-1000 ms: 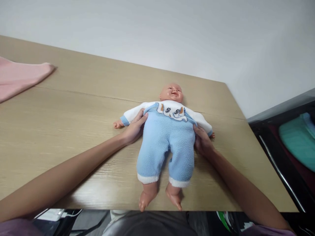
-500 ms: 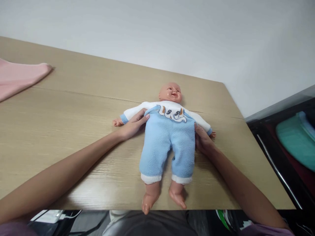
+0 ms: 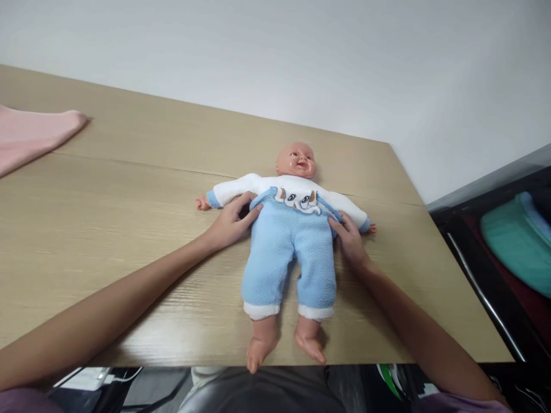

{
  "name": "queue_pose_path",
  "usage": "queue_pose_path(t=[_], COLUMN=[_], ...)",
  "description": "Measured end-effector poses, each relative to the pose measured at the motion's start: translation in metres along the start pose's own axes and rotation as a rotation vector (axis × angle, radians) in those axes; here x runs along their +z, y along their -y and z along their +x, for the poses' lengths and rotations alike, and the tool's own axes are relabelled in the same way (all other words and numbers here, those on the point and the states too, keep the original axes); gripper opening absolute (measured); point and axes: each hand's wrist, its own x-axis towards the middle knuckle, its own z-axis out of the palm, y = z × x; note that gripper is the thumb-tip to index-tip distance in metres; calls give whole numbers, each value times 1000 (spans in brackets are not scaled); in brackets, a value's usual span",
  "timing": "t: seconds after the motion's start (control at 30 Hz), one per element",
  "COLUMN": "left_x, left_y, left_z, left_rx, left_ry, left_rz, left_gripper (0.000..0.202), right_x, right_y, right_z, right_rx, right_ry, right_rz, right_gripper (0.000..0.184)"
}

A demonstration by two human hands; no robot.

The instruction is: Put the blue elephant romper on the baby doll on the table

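On the wooden desk (image 3: 142, 212) in the head view, a baby doll (image 3: 294, 226) lies on its back, arms spread, its 2 feet (image 3: 262, 344) at the near edge. Light-blue fleece overalls (image 3: 269, 261) bearing an elephant face (image 3: 298, 201) cover it, with white sleeves (image 3: 235, 188). The left hand (image 3: 231, 222) and right hand (image 3: 352, 240) pinch opposite upper sides of the overalls, fingers clamped on the fabric. Well apart, leftward, lies a pink cloth (image 3: 34, 135).

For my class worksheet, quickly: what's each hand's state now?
Left hand: partly curled, thumb on the doll's clothes; whether it grips can't be told.
Right hand: same, at their other side.
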Motion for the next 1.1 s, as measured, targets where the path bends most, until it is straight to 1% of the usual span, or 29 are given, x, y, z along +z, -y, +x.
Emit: queue_pose_path(t=[0.1, 0.23, 0.3, 0.4, 0.47, 0.6, 0.7, 0.77, 0.9, 1.0, 1.1], left_x=[0, -1, -1, -1, -2, -5, -6, -4, -1, 0, 1], left_y=[5, 13, 14, 10, 6, 3, 10, 16, 22, 17, 11], left_z=[1, 4, 5, 6, 6, 6, 6, 6, 8, 9, 10], left_rx=[-24, -73, -86, -100, -103, -110, -122, -123, -108, -114, -121], left_ry=[-15, -12, 10, 42, 53, 56, 30, -1, -62, -97, -108], left_rz=[-87, -200, -241, -269, -281, -376, -455, -521, -571, -531, -476], left_gripper=[44, 52, 51, 49, 47, 43, 40, 38, 40, 45, 50], right_x=[-3, -5, -4, -2, -3, -7, -10, -9, -3, 0, -1], right_y=[-2, 4, 6, 6, 4, 1, 1, 1, -2, -6, -10], right_z=[0, 1, 2, 3, 4, 3, 3, 4, 11, 17, 21], right_rx=[-17, 115, 142, 124, 112, 91, 59, 14, -84, -47, -19], right_ry=[17, 46, 44, 31, 21, 35, 97, 106, 14, 15, 19], right_rz=[12, 113, 145, 171, 173, 184, 173, 154, 164, 186, 155], right_gripper=[33, 37, 40, 46, 46, 35, 25, 22, 27, 36, 40])
